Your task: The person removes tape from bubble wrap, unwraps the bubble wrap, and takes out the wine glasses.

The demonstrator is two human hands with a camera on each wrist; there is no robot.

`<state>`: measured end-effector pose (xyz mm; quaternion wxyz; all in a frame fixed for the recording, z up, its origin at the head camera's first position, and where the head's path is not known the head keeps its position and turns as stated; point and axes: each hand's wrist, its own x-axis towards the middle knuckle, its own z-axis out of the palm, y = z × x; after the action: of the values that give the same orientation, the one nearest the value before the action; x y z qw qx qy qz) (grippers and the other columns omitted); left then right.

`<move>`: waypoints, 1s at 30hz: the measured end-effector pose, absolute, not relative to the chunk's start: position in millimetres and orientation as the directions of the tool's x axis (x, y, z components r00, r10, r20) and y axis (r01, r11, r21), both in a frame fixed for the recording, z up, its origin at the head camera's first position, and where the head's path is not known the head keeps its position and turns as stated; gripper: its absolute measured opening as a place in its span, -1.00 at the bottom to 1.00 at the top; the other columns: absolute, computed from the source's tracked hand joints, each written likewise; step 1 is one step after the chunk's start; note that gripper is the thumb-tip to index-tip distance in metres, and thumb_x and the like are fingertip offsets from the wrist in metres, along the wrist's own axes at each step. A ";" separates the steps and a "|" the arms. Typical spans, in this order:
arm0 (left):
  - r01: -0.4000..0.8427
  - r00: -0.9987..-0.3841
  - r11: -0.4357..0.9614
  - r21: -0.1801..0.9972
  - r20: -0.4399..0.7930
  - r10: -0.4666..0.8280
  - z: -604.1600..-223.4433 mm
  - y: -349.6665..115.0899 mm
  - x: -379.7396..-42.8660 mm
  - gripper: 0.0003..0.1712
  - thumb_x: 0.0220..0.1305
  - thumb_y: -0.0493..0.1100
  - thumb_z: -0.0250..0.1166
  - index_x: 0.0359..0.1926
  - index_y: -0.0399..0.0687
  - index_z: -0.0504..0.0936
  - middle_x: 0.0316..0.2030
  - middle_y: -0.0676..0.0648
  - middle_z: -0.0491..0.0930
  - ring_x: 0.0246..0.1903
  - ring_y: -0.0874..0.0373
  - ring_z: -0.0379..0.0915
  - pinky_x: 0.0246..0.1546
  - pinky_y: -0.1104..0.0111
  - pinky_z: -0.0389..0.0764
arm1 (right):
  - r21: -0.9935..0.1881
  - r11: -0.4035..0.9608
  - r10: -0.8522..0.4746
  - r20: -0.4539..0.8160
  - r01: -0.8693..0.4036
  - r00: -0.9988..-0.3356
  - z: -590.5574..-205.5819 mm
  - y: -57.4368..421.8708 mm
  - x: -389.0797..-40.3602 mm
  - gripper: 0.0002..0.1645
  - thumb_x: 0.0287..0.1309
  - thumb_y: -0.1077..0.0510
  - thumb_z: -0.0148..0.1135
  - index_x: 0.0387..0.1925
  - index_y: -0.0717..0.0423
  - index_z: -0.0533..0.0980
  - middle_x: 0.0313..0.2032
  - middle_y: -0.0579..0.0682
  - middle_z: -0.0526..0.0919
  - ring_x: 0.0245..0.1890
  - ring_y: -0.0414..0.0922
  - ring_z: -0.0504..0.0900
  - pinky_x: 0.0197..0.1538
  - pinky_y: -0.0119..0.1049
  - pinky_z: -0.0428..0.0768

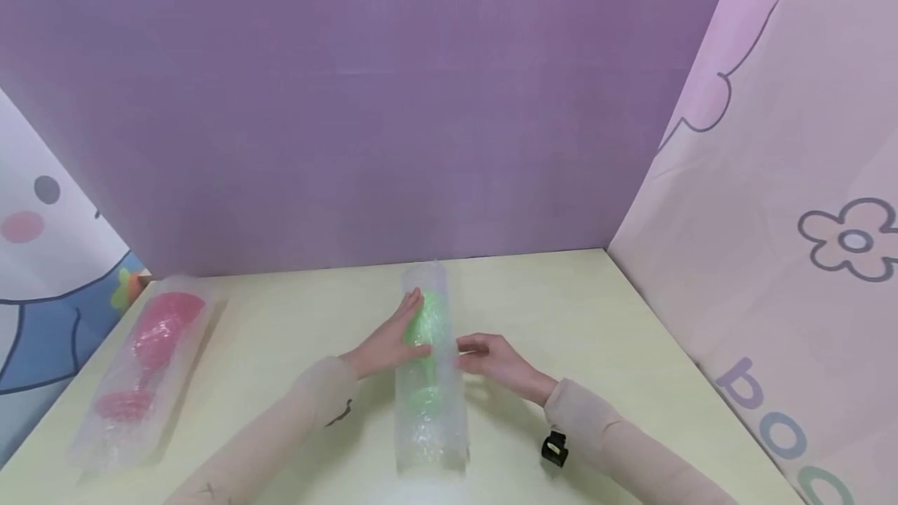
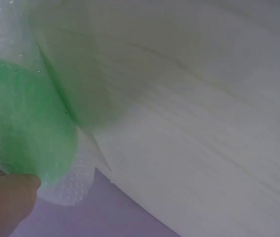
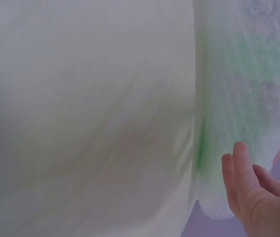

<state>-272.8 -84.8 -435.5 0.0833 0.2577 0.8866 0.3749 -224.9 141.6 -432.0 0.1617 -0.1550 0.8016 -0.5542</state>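
Note:
In the head view, a long roll of bubble wrap (image 1: pixel 429 443) lies on the table, pointing away from me. A green goblet-shaped thing (image 1: pixel 433 318) shows through its layers, with a wide far end and a narrow stem. My left hand (image 1: pixel 388 341) rests on the roll's left side, thumb and fingers spread over the plastic. Beside the right edge is my right hand (image 1: pixel 496 359), its fingers lightly bent and its fingertips right at the wrap. The right wrist view shows those fingers (image 3: pixel 243 170) apart from one another, with nothing between them.
Another bubble-wrapped bundle (image 1: pixel 115 443), with a pink goblet-shaped thing (image 1: pixel 164 326) inside, lies at the table's left. A purple panel (image 1: pixel 393 100) stands behind the pale table (image 1: pixel 561 302). Printed cloth panels rise at left and right. A small black device (image 1: pixel 554 449) hangs at my right wrist.

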 end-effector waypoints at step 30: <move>0.426 -0.863 0.600 0.677 0.105 0.494 -437.7 -76.6 -273.1 0.09 0.03 0.02 0.35 0.39 -0.27 -0.10 0.44 -0.13 -0.29 0.42 -0.02 -0.43 0.39 0.02 -0.13 | -0.704 0.607 -0.307 0.220 -0.368 -0.926 -417.3 95.6 -269.3 -0.67 -0.19 -0.01 0.45 -0.38 0.05 0.57 -0.36 -0.14 0.58 -0.35 -0.23 0.46 -0.21 -0.38 0.50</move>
<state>-273.1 -76.6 -437.7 0.0464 0.2576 0.8933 0.3654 -269.3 95.6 -417.3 -0.0383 -0.1885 0.8957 -0.4010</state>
